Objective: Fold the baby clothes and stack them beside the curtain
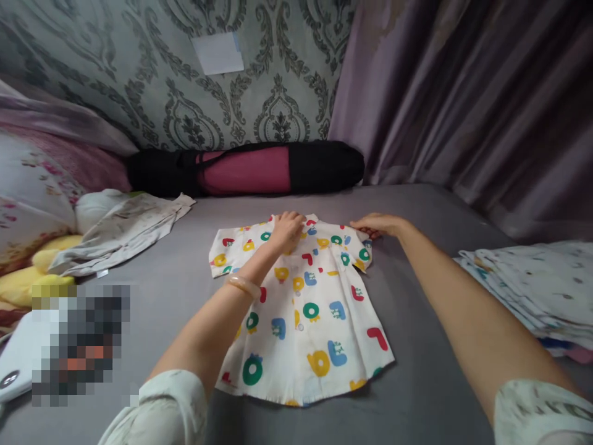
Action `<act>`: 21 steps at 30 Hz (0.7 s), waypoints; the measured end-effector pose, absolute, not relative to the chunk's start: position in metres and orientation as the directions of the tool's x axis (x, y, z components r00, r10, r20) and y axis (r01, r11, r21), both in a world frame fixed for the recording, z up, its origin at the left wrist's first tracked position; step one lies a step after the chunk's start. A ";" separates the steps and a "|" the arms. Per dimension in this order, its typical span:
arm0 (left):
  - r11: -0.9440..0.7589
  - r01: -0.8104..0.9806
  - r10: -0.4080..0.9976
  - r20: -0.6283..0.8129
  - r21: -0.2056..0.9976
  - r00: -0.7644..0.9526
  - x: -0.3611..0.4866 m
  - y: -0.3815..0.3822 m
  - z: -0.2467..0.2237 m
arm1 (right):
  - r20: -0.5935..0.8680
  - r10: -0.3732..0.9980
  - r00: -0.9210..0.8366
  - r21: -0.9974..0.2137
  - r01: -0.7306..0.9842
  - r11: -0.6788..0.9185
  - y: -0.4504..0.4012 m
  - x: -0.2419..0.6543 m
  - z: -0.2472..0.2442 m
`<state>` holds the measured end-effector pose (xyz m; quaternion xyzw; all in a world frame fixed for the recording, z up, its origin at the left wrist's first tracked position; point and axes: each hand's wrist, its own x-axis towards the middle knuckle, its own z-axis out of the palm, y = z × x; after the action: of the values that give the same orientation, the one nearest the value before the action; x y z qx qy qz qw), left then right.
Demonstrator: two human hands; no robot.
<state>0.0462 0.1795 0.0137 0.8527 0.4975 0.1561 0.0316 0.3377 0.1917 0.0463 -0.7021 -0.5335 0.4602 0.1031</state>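
Observation:
A white short-sleeved button-up shirt (319, 334), printed with letter shapes in red, blue, green and yellow, lies spread front side up with its collar away from me. Just below the collar, my left hand (288, 231) rests on the fabric, fingers lying over it and covering part of the neck opening. A pale bangle (244, 285) circles my left wrist. At the shirt's right shoulder, my right hand (378, 224) has its fingers closed on the top edge of the sleeve; some fingertips are hidden beneath the hand.
A grey bedsheet (417, 371) spreads under everything. Folded clothes (546, 284) are stacked at the right. A crumpled pale garment (134, 232) and yellow plush (46, 266) lie left. A black and maroon long bag (250, 170) lines the wall; a partly pixelated white object (28, 352) sits near left.

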 end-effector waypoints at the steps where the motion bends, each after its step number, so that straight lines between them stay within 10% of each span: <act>1: -0.553 0.807 0.831 0.214 0.209 0.514 0.057 0.175 0.013 | -0.543 0.840 0.001 -0.630 0.660 -0.408 0.187 0.342 0.049; 17: -0.456 0.858 0.889 0.071 0.237 0.452 0.112 0.210 0.016 | -0.285 0.925 0.253 -0.926 0.177 -0.334 0.140 0.342 0.023; 21: -0.430 0.878 0.897 -0.010 0.212 0.442 0.120 0.226 0.015 | -0.166 0.973 0.158 -0.937 0.282 -0.205 0.128 0.342 0.021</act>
<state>0.1203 0.2261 0.0150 0.8440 0.5256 0.0523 0.0930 0.3423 0.1280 0.0209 -0.6463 -0.4857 0.4300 0.4018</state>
